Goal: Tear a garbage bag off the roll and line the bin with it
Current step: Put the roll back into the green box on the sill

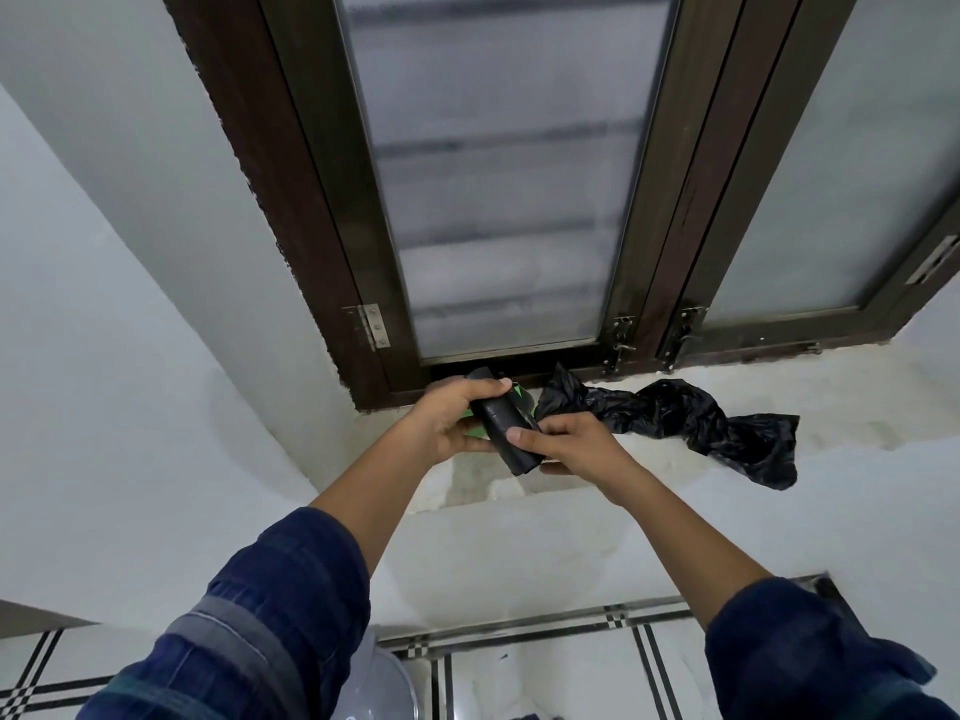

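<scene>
Dark blue sleeves (270, 610) are filling the bottom of the view, and from them two bare forearms are reaching up toward a white window sill (857, 407). Between the sleeves, at the lower edge, a pale rounded object (387, 683) is showing only partly, and it cannot be told what it is. Both hands are meeting over the sill, just in front of the dark brown window frame (322, 241). The left hand (457, 420) is curling its fingers around the upper end of the black garbage bag roll (506, 428), with some green wrapper (475, 433) showing under the fingers. The right hand (574, 441) is gripping the lower end of the same roll, its thumb lying across the black plastic. The roll is standing tilted between the two hands, above the sill. Just beside the right hand a loose black garbage bag (691, 423) is lying crumpled and stretched along the sill toward the right, and it is touching the window frame at its near end
</scene>
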The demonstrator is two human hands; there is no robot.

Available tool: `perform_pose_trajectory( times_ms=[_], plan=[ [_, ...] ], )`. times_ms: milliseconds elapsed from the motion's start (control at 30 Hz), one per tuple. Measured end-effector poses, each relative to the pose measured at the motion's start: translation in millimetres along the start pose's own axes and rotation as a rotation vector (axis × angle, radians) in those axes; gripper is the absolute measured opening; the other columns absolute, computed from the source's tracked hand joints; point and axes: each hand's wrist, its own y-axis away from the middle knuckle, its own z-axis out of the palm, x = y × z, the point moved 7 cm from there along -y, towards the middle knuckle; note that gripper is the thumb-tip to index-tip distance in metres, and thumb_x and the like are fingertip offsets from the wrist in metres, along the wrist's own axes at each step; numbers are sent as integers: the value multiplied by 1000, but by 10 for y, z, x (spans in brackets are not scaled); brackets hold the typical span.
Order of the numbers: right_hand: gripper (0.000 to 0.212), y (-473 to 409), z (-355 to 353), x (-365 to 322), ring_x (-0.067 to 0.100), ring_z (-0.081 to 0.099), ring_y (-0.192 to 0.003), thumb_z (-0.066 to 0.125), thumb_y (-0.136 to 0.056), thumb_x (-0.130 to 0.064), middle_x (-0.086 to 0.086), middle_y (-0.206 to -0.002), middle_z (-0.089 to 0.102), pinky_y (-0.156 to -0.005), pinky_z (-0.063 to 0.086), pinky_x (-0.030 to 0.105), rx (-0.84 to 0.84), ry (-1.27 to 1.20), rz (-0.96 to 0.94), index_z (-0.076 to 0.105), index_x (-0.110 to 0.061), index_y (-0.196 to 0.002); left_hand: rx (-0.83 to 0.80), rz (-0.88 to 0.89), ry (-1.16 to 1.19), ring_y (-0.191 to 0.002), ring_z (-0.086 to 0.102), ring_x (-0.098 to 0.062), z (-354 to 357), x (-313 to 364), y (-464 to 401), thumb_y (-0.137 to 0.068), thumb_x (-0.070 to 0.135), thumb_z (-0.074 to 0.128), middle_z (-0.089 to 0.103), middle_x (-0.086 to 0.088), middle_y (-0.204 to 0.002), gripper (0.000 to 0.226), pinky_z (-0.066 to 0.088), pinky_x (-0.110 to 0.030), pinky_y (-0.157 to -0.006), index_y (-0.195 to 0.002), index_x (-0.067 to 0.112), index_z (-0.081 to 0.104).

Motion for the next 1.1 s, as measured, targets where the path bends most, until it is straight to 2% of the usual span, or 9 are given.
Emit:
perform_pose_trajectory(
  times_ms=[167, 267, 400, 500, 633, 767, 900, 1000, 1100],
  plan=[
    [62, 59, -238, -190, 11, 49, -57, 85, -67, -63, 2, -61, 52, -59, 39, 23, 262, 301, -199, 61, -6, -55, 27, 40, -31, -102, 68, -30, -10, 35, 20, -82, 13, 82, 70, -15, -116, 40, 63, -50, -73, -116, 12, 61],
    [51, -12, -307, -319, 10, 60, -76, 87, -68, -53, 2, -86, 60, -73, 47, 30, 270, 74, -245, 60, -9, -70, -12, 75, -69, -110, 67, -33, 25, 83, 45, -81, 12, 82, 70, -15, -119, 50, 63, -51, -70, -126, 10, 60],
    [69, -187, 115, -369, 9, 65, -120, 87, -78, -32, -2, -132, 67, -101, 52, 31, -150, -115, -120, 53, -18, -137, -53, 105, -106, -111, 69, -34, 82, 179, 47, -80, 11, 82, 74, -13, -119, 50, 63, -51, -72, -126, 13, 62],
    [43, -179, 111, -353, 19, 73, -106, 83, -84, -26, 8, -114, 77, -93, 58, 34, -68, -54, -155, 69, -14, -123, 23, 103, -121, -106, 71, -29, 46, 200, 3, -76, 11, 87, 75, -11, -113, 52, 63, -49, -74, -122, 13, 63],
    [34, -109, -81, -249, 8, 72, -81, 83, -76, -54, -7, -82, 78, -71, 54, 23, 163, 188, -169, 79, -26, -95, 144, 170, -259, -96, 68, -17, 14, 155, -144, -76, 26, 88, 74, 2, -102, 41, 53, -34, -80, -111, 16, 69],
    [54, -37, -291, -40, 23, 73, -68, 76, -77, -62, 8, -74, 77, -66, 54, 33, 358, 40, 40, 79, -9, -87, 354, 444, -731, -106, 66, -22, -90, 241, -220, -88, 32, 75, 72, -1, -109, 24, 49, -28, -81, -107, 17, 68],
    [29, 65, -194, 105, 24, 66, -66, 71, -91, -31, 16, -85, 71, -57, 53, 29, 213, -500, 310, 70, -5, -103, 241, 427, -1534, -129, 45, -31, -1, 83, -360, -77, 33, 79, 48, -4, -142, 82, 45, -49, -102, -149, 26, 41],
    [21, 75, -201, 50, 25, 62, -80, 72, -89, -13, 17, -98, 64, -66, 60, 32, 176, -789, 297, 64, -5, -106, 230, 388, -1635, -132, 42, -32, 28, 9, -426, -78, 38, 77, 47, -5, -144, 90, 38, -55, -103, -154, 25, 30],
    [36, 50, -367, 0, 26, 70, -85, 81, -83, -18, 14, -108, 71, -67, 63, 38, 228, -533, 215, 69, -12, -117, 244, 419, -1625, -129, 45, -30, -17, 13, -452, -84, 38, 73, 49, -5, -137, 73, 37, -54, -102, -149, 26, 42]
  ],
)
